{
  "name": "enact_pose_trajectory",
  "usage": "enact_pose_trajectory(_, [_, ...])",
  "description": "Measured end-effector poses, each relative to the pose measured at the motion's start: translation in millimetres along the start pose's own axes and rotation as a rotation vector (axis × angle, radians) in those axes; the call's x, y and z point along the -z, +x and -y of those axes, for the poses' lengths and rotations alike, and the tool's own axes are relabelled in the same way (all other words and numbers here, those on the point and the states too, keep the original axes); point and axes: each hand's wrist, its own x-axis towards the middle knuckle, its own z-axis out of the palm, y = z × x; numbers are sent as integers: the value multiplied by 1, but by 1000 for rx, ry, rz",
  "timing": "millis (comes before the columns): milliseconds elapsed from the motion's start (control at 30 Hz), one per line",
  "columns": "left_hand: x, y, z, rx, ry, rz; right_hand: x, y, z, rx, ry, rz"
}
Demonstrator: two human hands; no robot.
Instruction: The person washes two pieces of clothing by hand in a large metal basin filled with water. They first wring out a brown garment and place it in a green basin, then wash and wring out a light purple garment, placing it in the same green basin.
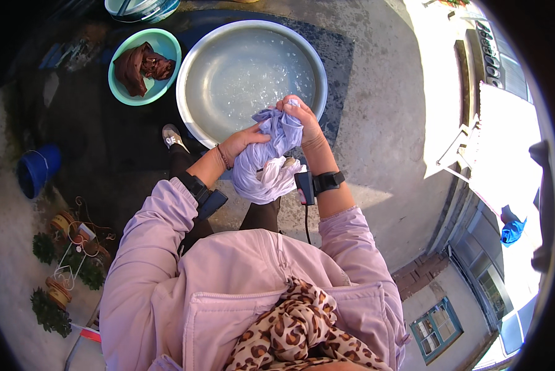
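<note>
A bunched, pale lavender cloth [253, 168], seemingly a garment, hangs between my two hands at the near edge of a big metal basin [188, 117]. My left hand [245, 142] is closed on its left side, the thumb lying across the folds. On the upper right, my right hand [302, 119] grips the cloth's far end, above the basin's near right rim. The lower part of the bundle droops in a loop before my body, apart from the basin. Water with bubbles and bright ripples [253, 74] lies in the basin. Both wrists carry dark strapped devices.
A mint green basin [115, 80] with brown cloth [142, 68] stands left of the metal one. Beyond it is a bucket [157, 11]. At the left are a blue bucket [39, 168] and potted plants on a metal stand [73, 263]. A dark cable hangs by my right wrist.
</note>
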Motion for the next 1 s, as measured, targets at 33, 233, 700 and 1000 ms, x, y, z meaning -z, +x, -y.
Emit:
enact_pose_trajectory(33, [0,2,4,-17,42,-44,0,0,1,-43,-82,-89])
enact_pose_trajectory(233, [2,22,34,-86,429,-318,19,13,-19,-160,-491,-300])
enact_pose_trajectory(700, [36,52,90,60,1067,-721,18,21,-67,-152,-1515,-569])
enact_pose_trajectory(1000, [40,40,79,-148,838,-455,11,7,-66,-54,-1406,-789])
